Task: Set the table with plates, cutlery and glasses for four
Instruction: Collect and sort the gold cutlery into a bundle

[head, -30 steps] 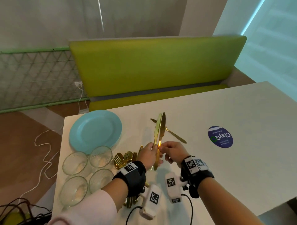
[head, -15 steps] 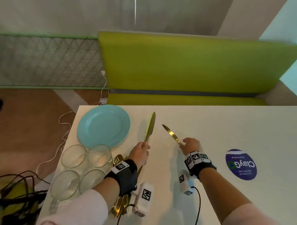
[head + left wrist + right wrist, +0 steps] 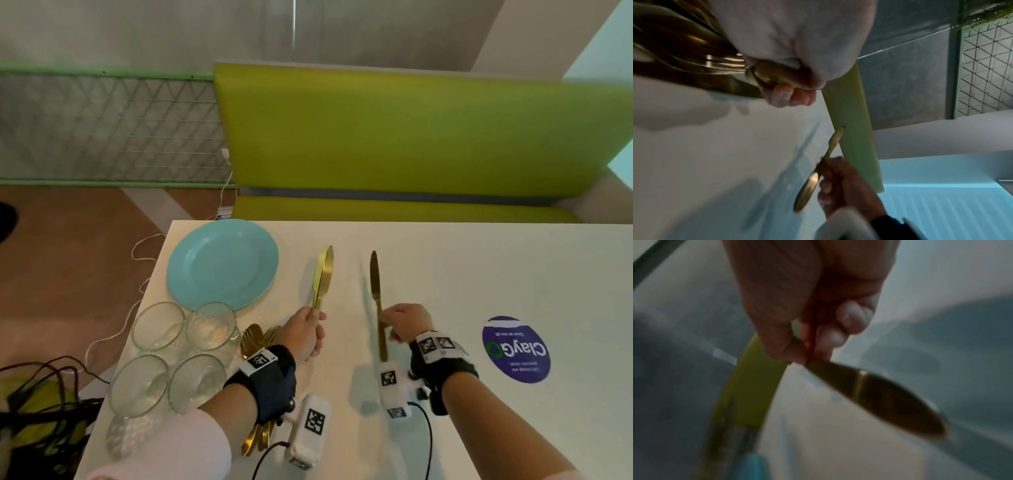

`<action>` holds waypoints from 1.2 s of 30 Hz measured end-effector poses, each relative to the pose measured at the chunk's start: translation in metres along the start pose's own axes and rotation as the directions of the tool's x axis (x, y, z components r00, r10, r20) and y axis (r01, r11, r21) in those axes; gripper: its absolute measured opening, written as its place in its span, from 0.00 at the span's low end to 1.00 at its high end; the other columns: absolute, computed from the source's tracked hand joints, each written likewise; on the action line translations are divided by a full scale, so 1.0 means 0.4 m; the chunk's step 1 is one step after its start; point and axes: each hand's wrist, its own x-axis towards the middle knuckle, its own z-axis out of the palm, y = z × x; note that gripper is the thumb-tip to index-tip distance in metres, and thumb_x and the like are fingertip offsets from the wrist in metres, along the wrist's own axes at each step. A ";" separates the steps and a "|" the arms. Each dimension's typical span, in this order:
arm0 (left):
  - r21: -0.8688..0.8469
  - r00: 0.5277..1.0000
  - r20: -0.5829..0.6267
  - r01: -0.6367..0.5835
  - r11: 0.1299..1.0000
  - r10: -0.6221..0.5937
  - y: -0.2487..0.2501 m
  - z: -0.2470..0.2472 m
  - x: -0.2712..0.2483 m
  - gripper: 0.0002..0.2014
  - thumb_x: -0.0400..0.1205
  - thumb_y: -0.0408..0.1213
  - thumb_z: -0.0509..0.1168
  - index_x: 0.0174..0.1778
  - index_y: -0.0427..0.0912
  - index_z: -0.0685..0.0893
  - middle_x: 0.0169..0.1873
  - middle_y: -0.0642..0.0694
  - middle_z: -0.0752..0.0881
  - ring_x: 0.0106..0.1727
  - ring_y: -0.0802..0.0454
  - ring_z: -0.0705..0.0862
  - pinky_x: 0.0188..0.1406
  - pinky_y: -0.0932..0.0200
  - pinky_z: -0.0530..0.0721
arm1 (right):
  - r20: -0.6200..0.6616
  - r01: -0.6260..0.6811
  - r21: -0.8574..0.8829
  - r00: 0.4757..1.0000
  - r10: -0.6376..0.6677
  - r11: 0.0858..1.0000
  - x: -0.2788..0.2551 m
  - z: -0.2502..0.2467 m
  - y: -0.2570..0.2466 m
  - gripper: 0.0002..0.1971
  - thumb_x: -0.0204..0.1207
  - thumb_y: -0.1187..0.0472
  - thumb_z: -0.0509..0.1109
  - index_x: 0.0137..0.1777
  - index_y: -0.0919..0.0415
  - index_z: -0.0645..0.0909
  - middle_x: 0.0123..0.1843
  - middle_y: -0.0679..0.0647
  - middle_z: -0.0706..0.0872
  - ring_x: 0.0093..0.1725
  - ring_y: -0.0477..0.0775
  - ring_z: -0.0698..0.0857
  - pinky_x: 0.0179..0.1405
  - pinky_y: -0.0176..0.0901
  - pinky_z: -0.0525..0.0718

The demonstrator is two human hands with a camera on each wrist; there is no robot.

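Note:
My left hand (image 3: 308, 330) grips a gold knife (image 3: 322, 277) by the handle, blade pointing away over the white table (image 3: 445, 274). It may be two knives stacked. My right hand (image 3: 404, 323) pinches a darker gold knife (image 3: 375, 284), held parallel to the first and a hand's width to its right. The left wrist view shows my fingers (image 3: 789, 95) curled round the handle (image 3: 777, 78). The blurred right wrist view shows my right hand (image 3: 818, 337) pinching the knife (image 3: 879, 397). A blue plate (image 3: 222, 263) lies at the far left corner.
Several empty glasses (image 3: 157, 325) stand in a cluster at the table's left edge. A pile of gold cutlery (image 3: 257, 339) lies under my left wrist. A round blue sticker (image 3: 515, 347) is on the right. A green bench (image 3: 411, 137) runs behind the table. Cables (image 3: 41, 377) lie on the floor at left.
My hands have moved apart. The right hand took hold of the knife lying slanted on the table and turned it to point straight away, parallel to the left one.

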 end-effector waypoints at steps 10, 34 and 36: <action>-0.005 0.973 0.229 -0.027 1.000 0.027 -0.041 -0.013 -0.113 0.12 0.89 0.38 0.46 0.57 0.38 0.73 0.43 0.42 0.81 0.38 0.51 0.82 0.25 0.68 0.83 | 0.216 0.008 0.459 0.969 -0.121 0.888 -0.201 0.123 -0.047 0.08 0.76 0.66 0.68 0.35 0.62 0.81 0.32 0.55 0.83 0.20 0.47 0.72 0.17 0.34 0.66; 0.069 0.910 0.409 0.035 0.997 -0.061 -0.133 -0.154 -0.272 0.21 0.88 0.48 0.47 0.47 0.39 0.80 0.34 0.42 0.83 0.35 0.49 0.82 0.44 0.51 0.82 | 0.117 0.057 0.532 0.983 -0.140 0.845 -0.410 0.267 -0.016 0.09 0.79 0.65 0.66 0.39 0.62 0.86 0.29 0.52 0.78 0.29 0.47 0.70 0.25 0.36 0.66; 0.207 0.917 0.383 0.033 0.978 -0.112 -0.133 -0.155 -0.281 0.25 0.87 0.52 0.46 0.54 0.36 0.82 0.46 0.38 0.86 0.48 0.44 0.84 0.60 0.47 0.81 | 0.095 0.033 0.526 0.991 -0.097 0.850 -0.405 0.274 -0.006 0.08 0.78 0.64 0.67 0.41 0.66 0.86 0.31 0.53 0.79 0.28 0.47 0.70 0.24 0.36 0.68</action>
